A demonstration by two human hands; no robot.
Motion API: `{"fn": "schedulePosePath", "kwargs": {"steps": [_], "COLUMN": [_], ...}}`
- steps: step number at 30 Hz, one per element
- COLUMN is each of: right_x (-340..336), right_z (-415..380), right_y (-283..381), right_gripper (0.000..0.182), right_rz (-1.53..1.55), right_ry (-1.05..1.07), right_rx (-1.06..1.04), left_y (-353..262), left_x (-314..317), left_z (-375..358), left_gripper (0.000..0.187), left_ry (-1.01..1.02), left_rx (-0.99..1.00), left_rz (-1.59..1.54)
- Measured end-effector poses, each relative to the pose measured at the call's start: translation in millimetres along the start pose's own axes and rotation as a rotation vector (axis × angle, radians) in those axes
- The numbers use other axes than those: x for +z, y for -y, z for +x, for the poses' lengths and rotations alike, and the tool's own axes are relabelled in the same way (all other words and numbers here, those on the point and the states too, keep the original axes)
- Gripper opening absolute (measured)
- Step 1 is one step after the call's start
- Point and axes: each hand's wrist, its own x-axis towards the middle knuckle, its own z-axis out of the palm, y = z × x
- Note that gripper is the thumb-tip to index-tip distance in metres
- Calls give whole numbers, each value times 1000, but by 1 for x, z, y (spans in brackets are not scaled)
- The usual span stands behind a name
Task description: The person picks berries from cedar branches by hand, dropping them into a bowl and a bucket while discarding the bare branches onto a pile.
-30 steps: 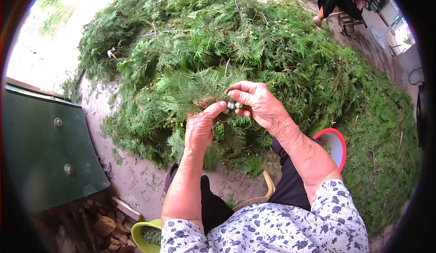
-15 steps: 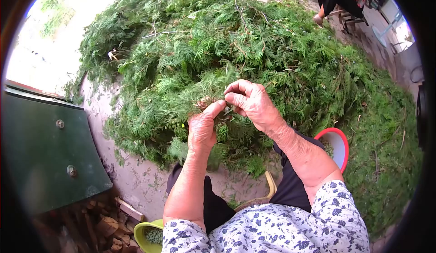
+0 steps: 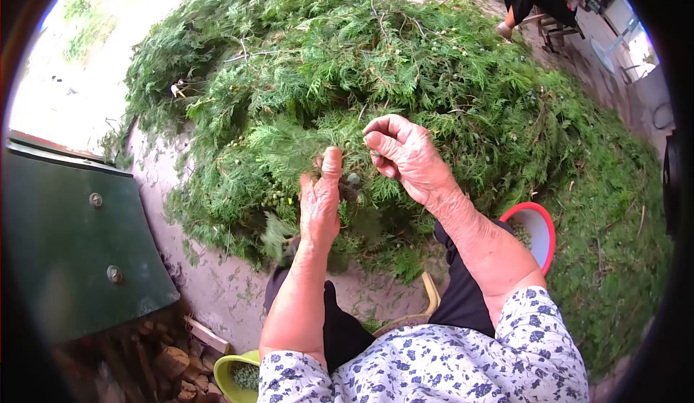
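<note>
Head view: left hand point(image 3: 319, 197) stood thumb-up at a blurred green sprig point(image 3: 285, 146), couldn't tell if gripping; right hand point(image 3: 406, 159) curled just to the right, contents unclear. Branches point(image 3: 434, 70) lay heaped beyond; red-rimmed bowl point(image 3: 550, 240) sat near right, yellow-green bucket point(image 3: 224, 378) near left.

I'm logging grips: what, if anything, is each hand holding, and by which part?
The left hand seems to hold a sprig, but the hand hides which part it grips. Whether the right hand holds anything cannot be told.
</note>
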Motion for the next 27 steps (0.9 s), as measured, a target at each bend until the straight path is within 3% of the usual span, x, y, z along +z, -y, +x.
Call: {"fn": "schedulePosePath", "kwargs": {"steps": [1,2,4,5,10,13,16,22,24,25,26,27], "right_x": [1,2,3,2,3,5,-12,-2,4,8,15,17], "right_z": [-1,0,0,1,3,1,10,-1,-3,-5,-7,-7], "right_y": [0,0,-1,-5,-13,-6,3,-3,-6,-5,-2,-8], "right_gripper": [15,15,16,15,13,13,12,17,13,13,16,17], "right_rz": [-98,-98,-304,-400,-493,-188,290,339,162,47,-238,-536], "right_ry": [-19,-18,-35,-37,13,-152,-73,88,119,112,68,37], "right_rx": [-27,-28,-101,-156,-216,-72,-18,117,79,65,18,-214], "left_y": [0,-1,-12,-10,-4,-9,-11,-9,-8,-10,-8,-4], "left_x": [-5,-6,-1,2,3,7,2,0,3,4,6,8], "left_z": [4,3,-6,-7,-8,-10,-1,7,4,1,2,3], "left_gripper": [66,66,57,44,22,12,11,10,9,10,10,11], "left_ry": [102,102,158,292,287,223,77,-52,10,4,6,-35], "left_rx": [-41,-40,80,215,229,58,-67,18,138,86,85,134], "left_rz": [-7,-7,207,189,151,-60,-257,-311,-250,-248,-246,-262]}}
